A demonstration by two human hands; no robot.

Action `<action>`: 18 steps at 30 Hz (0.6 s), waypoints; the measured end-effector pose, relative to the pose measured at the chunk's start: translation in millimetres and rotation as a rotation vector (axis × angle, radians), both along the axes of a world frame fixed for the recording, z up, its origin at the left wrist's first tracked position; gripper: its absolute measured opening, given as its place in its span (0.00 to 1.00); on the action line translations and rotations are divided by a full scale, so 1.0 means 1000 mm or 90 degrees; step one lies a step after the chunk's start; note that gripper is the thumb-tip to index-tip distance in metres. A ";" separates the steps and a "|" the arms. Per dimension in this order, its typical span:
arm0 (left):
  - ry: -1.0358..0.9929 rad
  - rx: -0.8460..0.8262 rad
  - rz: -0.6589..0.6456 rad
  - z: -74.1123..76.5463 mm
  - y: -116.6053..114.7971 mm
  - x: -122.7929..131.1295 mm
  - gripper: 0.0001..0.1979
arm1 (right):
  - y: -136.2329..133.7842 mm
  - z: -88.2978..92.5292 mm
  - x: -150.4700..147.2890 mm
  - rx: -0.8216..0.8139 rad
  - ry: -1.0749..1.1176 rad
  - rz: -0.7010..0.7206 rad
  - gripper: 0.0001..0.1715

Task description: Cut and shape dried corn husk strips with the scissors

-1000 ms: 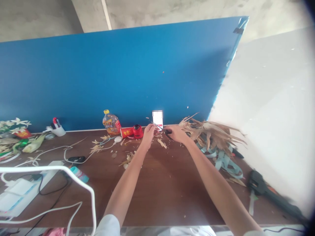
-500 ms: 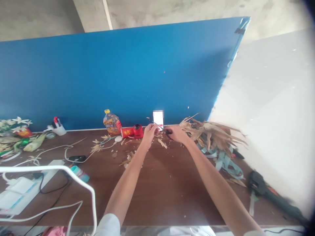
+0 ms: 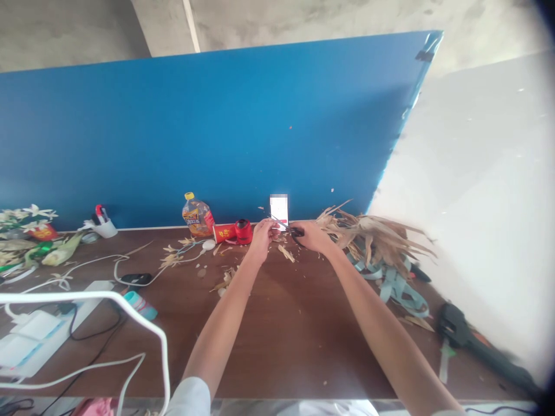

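Both my arms reach far across the brown table [image 3: 286, 335] toward the blue board. My left hand [image 3: 263, 233] is closed in a pinch on a small dried husk piece that I can barely make out. My right hand [image 3: 311, 236] is closed on black-handled scissors [image 3: 291, 230], whose thin blades point left toward the left hand's fingertips. Husk scraps [image 3: 286, 252] lie on the table just below the hands. A white phone [image 3: 278, 209] leans on the board right behind them.
A heap of dried husks [image 3: 377, 234] over pale blue straps [image 3: 392, 283] lies right of my hands. A red cup [image 3: 225, 232], red tape roll [image 3: 243, 231] and drink bottle [image 3: 197, 216] stand left. White cables [image 3: 130, 315], a black glue gun [image 3: 463, 335] and flowers [image 3: 26, 231] occupy the sides.
Nothing but a slight camera shift; both hands stay in the same spot by the phone.
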State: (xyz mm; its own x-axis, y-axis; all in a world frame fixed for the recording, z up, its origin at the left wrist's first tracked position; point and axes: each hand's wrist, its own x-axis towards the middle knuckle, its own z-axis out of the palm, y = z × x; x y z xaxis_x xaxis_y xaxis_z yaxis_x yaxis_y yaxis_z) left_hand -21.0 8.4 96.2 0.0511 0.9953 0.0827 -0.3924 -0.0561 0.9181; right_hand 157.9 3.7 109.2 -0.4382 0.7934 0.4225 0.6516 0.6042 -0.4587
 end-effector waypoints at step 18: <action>0.008 0.013 0.012 -0.001 0.003 -0.002 0.10 | -0.005 0.006 0.003 -0.026 0.061 -0.001 0.15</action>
State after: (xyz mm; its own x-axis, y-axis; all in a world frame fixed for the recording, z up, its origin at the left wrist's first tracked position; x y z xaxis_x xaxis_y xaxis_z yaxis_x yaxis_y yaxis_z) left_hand -23.3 11.1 95.1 0.0330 0.9942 0.1021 -0.3788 -0.0821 0.9218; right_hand 161.1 -1.2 115.1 -0.3959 0.8112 0.4304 0.6041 0.5830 -0.5433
